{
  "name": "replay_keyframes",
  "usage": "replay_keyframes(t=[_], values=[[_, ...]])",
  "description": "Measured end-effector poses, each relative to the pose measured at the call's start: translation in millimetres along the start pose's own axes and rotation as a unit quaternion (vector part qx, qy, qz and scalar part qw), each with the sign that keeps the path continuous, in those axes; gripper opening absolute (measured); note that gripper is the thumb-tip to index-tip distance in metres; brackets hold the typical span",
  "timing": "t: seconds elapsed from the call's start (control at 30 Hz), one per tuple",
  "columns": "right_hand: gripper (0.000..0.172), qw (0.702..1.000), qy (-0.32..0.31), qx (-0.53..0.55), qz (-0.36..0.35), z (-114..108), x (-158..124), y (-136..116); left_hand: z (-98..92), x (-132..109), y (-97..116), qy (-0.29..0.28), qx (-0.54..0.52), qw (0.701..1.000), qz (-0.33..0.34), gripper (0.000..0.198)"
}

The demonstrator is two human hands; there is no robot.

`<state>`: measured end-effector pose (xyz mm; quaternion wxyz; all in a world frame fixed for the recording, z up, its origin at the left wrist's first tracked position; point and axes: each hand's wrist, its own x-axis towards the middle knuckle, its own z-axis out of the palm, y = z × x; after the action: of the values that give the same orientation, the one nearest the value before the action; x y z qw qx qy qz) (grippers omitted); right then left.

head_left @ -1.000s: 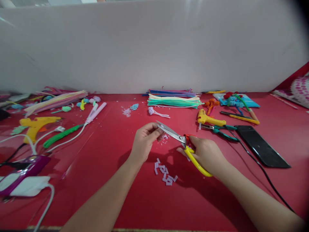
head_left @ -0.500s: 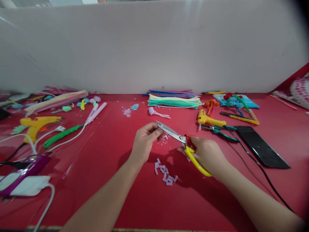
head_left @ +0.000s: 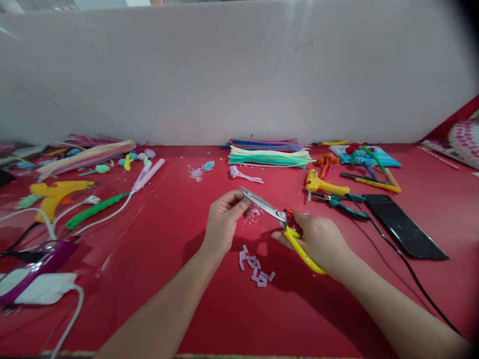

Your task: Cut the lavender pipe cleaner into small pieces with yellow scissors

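Note:
My right hand (head_left: 320, 239) grips a pair of scissors (head_left: 266, 203) with yellow and red handles, its blades pointing up and left. The blade tips reach the fingers of my left hand (head_left: 225, 219), which are pinched together. What they hold is too small or hidden to make out. Just below the blades lie tiny lilac trimmings (head_left: 256, 213) on the red table. Nearer to me is a loose group of short lilac pieces (head_left: 255, 269). Beyond my hands rests a lilac pipe-cleaner flower (head_left: 245, 174) with several thin stems.
Pipe-cleaner bundles (head_left: 267, 157) lie along the grey partition (head_left: 239, 75). At right are a yellow glue gun (head_left: 325, 185), pliers (head_left: 346, 205) and a black phone (head_left: 406, 227). Another glue gun (head_left: 56, 192), a pink hot tool (head_left: 148, 175) and white cables stand at left.
The view has shifted very slightly. Both hands and the scissors stay almost in place; the right hand's thumb side has shifted a little leftward.

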<state>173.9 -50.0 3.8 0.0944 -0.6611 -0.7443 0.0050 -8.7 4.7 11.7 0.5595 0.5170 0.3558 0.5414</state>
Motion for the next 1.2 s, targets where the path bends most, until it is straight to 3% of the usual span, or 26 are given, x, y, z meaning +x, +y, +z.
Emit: replay_keyframes(t=[0.67,0.9,0.97,1.07,1.2], values=[[0.044,1.000,0.000,-0.022,0.014,0.4,2.2,0.3,0.0,-0.5,1.0,0.006,0.011,1.000,-0.014,0.008],[0.041,0.995,0.024,-0.047,0.090,-2.0,2.7,3.0,-1.4,-0.5,0.1,-0.012,0.032,0.999,-0.022,0.012],[0.038,0.994,0.021,-0.019,0.102,-1.9,4.3,4.4,-0.8,-0.4,-1.7,-0.025,0.064,0.997,-0.023,0.013],[0.034,0.989,0.004,0.107,0.103,0.1,5.7,3.2,2.9,-2.4,-4.4,-0.049,0.155,0.987,-0.014,0.014],[0.027,0.952,-0.013,0.297,0.068,2.1,3.1,-3.2,12.8,-11.2,-6.4,-0.129,0.323,0.936,0.058,0.008]])
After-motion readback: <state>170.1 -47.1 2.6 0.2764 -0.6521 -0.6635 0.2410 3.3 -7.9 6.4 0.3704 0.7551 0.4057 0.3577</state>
